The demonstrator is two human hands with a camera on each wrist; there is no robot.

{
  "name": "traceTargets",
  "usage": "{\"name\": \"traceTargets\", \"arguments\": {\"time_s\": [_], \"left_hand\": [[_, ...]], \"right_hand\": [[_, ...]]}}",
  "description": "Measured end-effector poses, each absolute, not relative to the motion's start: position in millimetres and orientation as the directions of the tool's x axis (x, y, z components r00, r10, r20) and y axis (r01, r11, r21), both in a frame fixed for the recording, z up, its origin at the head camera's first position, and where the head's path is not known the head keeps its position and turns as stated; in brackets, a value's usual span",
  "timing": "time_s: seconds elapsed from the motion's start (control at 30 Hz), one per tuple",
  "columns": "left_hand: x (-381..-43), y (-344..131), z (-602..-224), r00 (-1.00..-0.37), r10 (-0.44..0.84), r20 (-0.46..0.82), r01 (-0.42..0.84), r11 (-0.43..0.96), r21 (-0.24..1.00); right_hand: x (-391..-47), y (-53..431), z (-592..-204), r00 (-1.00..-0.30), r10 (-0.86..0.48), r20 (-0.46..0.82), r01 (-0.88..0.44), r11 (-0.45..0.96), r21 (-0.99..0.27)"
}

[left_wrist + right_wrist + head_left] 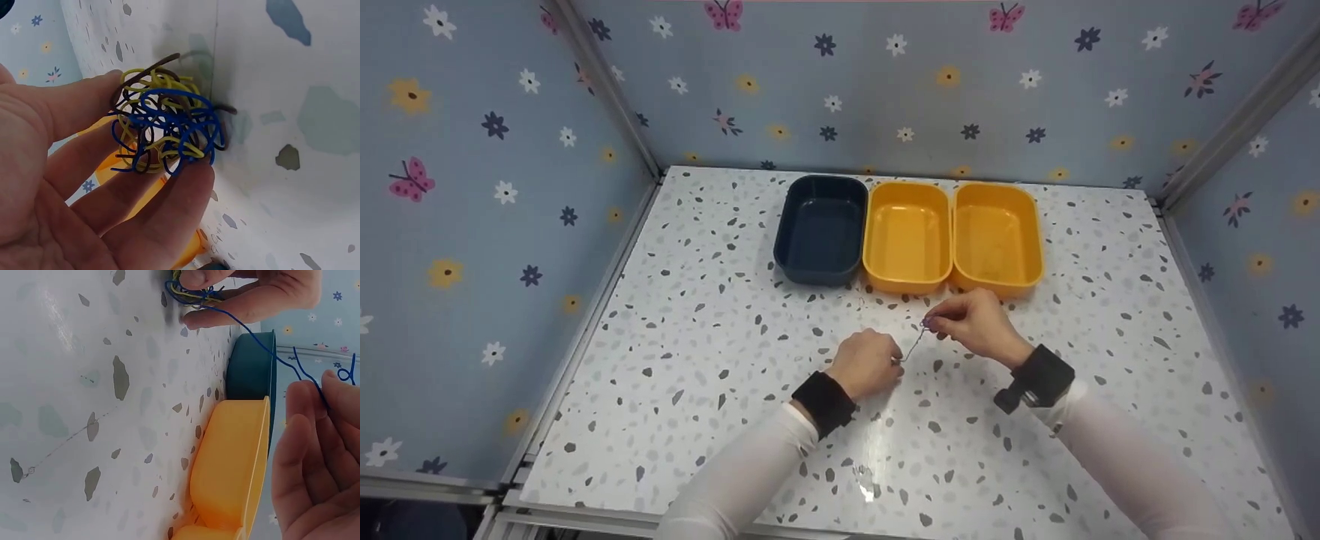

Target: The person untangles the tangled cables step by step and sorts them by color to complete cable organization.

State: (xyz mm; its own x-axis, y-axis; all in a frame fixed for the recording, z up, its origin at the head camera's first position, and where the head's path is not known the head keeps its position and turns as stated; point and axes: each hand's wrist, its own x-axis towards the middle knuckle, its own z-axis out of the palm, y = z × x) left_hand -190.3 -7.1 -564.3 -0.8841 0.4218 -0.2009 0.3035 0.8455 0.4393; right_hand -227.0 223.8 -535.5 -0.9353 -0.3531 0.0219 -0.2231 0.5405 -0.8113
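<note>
My left hand point(866, 364) holds a loose tangle of thin blue, yellow and brown wire point(174, 93) between thumb and fingertips, close to the tabletop. From that tangle a single blue wire point(253, 336) stretches to my right hand point(979, 326), which pinches it between thumb and fingers. Bent and looped ends of this blue wire stick out past the right fingertips point(298, 391) in the right wrist view. In the head view the left hand's back hides the tangle.
Behind my hands three bins stand side by side: a dark blue bin point(819, 279), a yellow bin point(906, 286) and another yellow bin point(1012, 287). My right hand is just in front of the right yellow one. Patterned panels point(900, 97) enclose the speckled table point(720, 420) at the back and sides.
</note>
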Motion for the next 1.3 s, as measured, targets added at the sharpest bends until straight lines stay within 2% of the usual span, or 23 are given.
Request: {"name": "traceTargets", "arguments": {"time_s": [0.27, 0.57, 0.9, 1.1, 1.3], "left_hand": [[-190, -7, -568, -0.881, 0.456, -0.124, 0.375, 0.834, 0.404], [-191, -7, -568, -0.888, 0.444, -0.117, 0.369, 0.841, 0.396], [-191, -7, -569, -0.89, 0.439, -0.125, 0.359, 0.841, 0.404], [-190, -5, -568, -0.896, 0.424, -0.134, 0.346, 0.854, 0.389], [-190, -6, -569, -0.9, 0.417, -0.13, 0.344, 0.859, 0.379]], "right_hand": [[-226, 222, -538, -0.925, -0.376, 0.05, -0.254, 0.516, -0.818], [-219, 215, -543, -0.846, -0.528, -0.074, -0.29, 0.572, -0.768], [-215, 202, -555, -0.821, -0.571, -0.017, -0.401, 0.597, -0.694], [-210, 196, -560, -0.808, -0.588, -0.029, -0.415, 0.604, -0.681], [-207, 191, -564, -0.813, -0.582, 0.024, -0.448, 0.598, -0.665]]}}
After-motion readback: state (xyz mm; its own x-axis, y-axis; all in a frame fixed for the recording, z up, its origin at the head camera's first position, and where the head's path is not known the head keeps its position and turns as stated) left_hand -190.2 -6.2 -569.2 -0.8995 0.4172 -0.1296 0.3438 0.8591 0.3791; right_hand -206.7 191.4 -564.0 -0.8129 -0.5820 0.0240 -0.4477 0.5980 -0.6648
